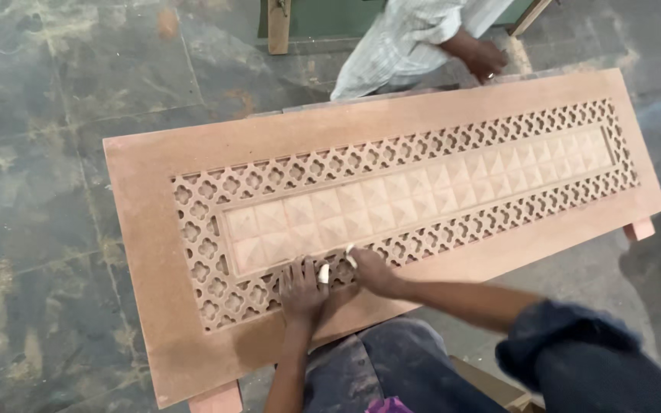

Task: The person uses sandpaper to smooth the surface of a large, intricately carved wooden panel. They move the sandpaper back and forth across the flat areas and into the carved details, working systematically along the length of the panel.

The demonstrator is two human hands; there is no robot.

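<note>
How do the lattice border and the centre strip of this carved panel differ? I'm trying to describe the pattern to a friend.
The lattice border is a band of rounded, flower-like shapes, while the centre strip is a grid of square, pyramid-like blocks. The lattice border runs as a frame around the panel's middle; the centre strip is one long rectangle inside it. Both hands, left hand and right hand, rest on the lattice border, not on the centre strip. Both share the same reddish-brown board.

You're over a dark stone floor [55, 191], mottled grey-green with pale dusty patches and faint slab joints. Up top there's a green panel [323, 17] with a wooden post [278, 25] in front of it. Another person in a striped shirt [399, 42] bends nearby. Light's soft, even.
</note>
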